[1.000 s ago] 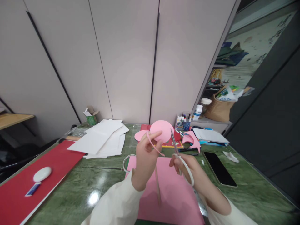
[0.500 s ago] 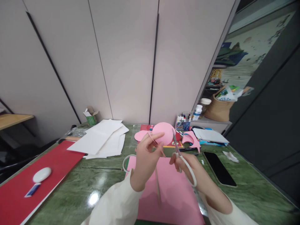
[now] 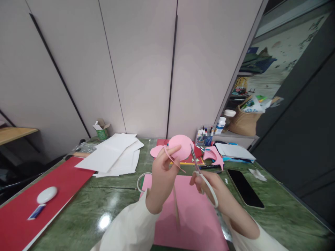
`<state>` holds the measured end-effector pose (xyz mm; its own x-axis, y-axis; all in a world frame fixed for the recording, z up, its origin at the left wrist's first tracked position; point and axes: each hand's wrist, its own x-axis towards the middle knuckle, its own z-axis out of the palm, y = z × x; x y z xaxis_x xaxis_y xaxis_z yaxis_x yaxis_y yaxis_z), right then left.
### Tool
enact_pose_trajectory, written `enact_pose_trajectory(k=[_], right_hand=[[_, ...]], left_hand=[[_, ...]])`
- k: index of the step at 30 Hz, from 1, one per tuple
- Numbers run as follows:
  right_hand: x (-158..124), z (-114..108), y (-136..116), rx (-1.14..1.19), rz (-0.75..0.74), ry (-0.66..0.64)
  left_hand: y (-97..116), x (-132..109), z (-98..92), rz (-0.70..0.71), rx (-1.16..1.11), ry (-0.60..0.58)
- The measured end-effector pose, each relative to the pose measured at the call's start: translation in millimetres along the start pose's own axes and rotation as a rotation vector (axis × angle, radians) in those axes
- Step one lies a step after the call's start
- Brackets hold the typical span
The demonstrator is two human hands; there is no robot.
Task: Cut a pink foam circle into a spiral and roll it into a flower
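A round piece of pink paper (image 3: 180, 142) is pinched between the thumb and fingers of my left hand (image 3: 163, 177), above the table. From its edge a thin curled strip of pink paper (image 3: 169, 159) hangs past my fingers. My right hand (image 3: 209, 183) grips white-handled scissors (image 3: 196, 163), whose blades reach the right edge of the round piece. Below both hands lies a large pink sheet (image 3: 193, 216), with a narrow pencil-like stick (image 3: 176, 209) on it.
White sheets (image 3: 112, 153) and a red board (image 3: 65, 184) lie to the left. Pink offcuts (image 3: 214, 156) and a black phone (image 3: 245, 188) lie to the right. A pen holder (image 3: 204, 136) stands at the back, near a woven basket (image 3: 244, 120).
The round piece has shifted slightly left and tilted in my left hand. The scissor tips have moved a little left along its edge.
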<state>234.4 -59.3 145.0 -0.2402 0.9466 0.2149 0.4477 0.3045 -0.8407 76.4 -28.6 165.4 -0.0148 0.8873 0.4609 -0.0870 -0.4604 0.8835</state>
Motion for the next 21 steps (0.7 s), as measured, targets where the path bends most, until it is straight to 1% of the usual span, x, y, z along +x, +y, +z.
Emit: enact_pose_trajectory(k=[12,21], right_hand=[[1.0,0.6,0.8,-0.008,0.011,-0.009],[1.0,-1.1,-2.2,-0.046,-0.045,0.033]], left_hand=[[-0.4,1.7,1.3,-0.001,0.016,0.044],[2.5,-0.7,2.1,-0.011,0.004,-0.041]])
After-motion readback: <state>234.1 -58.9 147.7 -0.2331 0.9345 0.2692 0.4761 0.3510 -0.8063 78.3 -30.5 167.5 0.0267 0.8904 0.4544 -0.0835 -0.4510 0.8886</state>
